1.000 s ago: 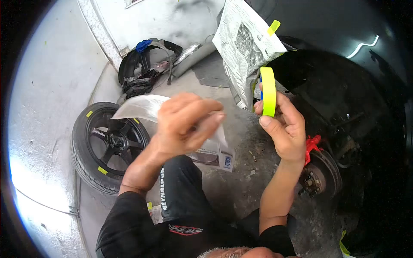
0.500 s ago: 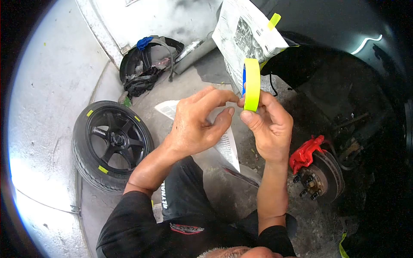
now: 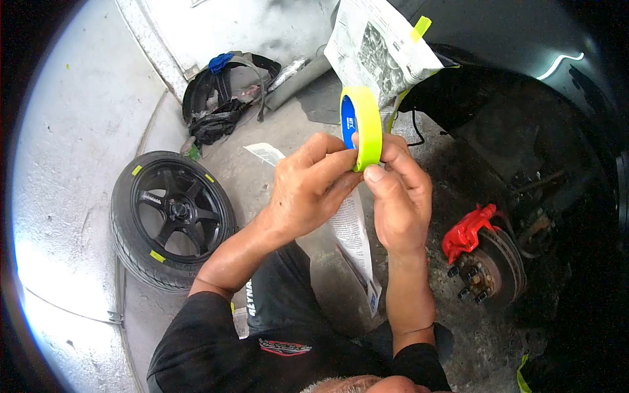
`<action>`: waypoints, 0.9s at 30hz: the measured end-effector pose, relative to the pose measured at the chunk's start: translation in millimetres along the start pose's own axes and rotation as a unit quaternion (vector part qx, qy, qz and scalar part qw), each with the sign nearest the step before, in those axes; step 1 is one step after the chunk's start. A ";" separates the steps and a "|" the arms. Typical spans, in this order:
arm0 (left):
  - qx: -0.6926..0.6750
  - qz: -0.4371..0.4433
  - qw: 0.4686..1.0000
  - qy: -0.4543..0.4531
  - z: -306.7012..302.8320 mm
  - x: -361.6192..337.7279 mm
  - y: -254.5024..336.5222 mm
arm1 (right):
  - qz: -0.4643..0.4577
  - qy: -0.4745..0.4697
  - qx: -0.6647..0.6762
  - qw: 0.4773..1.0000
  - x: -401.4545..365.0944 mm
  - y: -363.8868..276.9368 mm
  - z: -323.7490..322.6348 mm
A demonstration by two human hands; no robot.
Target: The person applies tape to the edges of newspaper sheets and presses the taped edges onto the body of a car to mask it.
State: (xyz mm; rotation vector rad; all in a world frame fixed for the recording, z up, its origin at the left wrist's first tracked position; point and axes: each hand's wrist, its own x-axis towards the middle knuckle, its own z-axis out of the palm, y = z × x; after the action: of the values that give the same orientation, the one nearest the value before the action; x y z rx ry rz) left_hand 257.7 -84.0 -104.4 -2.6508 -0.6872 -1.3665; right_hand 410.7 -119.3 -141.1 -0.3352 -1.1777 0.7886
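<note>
A roll of neon yellow masking tape with a blue core stands upright between my hands. My right hand grips its lower edge, with the thumb in front and the fingers behind. My left hand is closed, its thumb and fingertips pinched at the roll's lower left edge; the tape's end is hidden there. Below my hands is a printed newspaper sheet, partly covered by the left hand; what supports it cannot be seen.
At left lies a black wheel with a tire, bearing yellow tape pieces. Newspaper is taped to the dark car body panel. A red brake caliper and a rusty disc sit at right. Black trim rests by the wall.
The roll has shifted left and turned, showing more of its blue core. My left fingers, apart from each other before, now pinch at its edge. The newspaper sheet below has shifted.
</note>
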 end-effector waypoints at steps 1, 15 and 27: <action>0.011 0.001 1.000 0.001 0.3 -0.6 0.6 | 0.011 0.011 0.007 1.000 -0.2 -0.3 1.0; 0.072 0.040 0.997 0.007 -1.4 -1.4 4.4 | 0.042 0.059 0.049 0.996 -7.0 9.8 15.9; 0.161 0.073 0.983 -0.055 -8.0 -9.6 -4.3 | 0.113 0.079 0.112 0.984 4.1 -20.5 -0.4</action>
State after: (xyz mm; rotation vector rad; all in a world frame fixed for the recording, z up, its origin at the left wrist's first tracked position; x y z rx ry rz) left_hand 245.0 -85.7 -107.8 -2.4733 -0.6480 -0.9837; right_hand 419.3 -130.6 -125.8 -0.3407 -0.9016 1.0630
